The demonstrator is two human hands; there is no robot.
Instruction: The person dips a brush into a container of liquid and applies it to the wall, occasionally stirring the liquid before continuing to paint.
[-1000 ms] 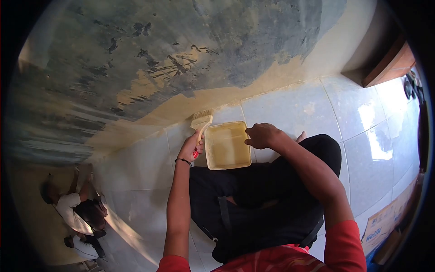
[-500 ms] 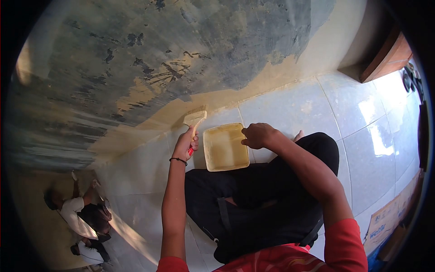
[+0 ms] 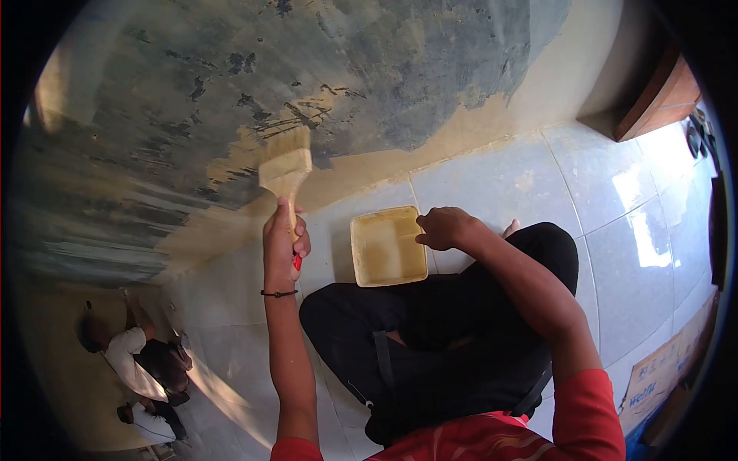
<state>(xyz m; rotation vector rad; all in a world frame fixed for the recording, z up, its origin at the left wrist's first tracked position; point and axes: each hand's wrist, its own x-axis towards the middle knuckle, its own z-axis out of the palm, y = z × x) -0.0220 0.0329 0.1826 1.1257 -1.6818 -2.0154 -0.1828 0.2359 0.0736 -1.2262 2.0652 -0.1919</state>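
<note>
My left hand (image 3: 286,240) is closed around the handle of a wide paintbrush (image 3: 284,167), its bristles up against or just in front of the wall (image 3: 369,84). That wall is dark grey-green and patchy, with cream paint along its lower part. My right hand (image 3: 446,228) grips the right rim of a square cream paint tub (image 3: 390,283), which sits by my crossed legs. Pale yellowish paint shows inside the tub. The fingertips of my right hand are partly hidden at the rim.
Light tiles (image 3: 492,184) cover the floor. A person in a white shirt (image 3: 134,365) works at the wall on the far left, with another person (image 3: 150,425) beyond. Brown wooden furniture (image 3: 663,96) stands at the upper right. A cardboard box (image 3: 653,376) lies at the lower right.
My left hand has carried the paintbrush up and left, from beside the tub to the wall. My right hand has stayed on the tub's rim.
</note>
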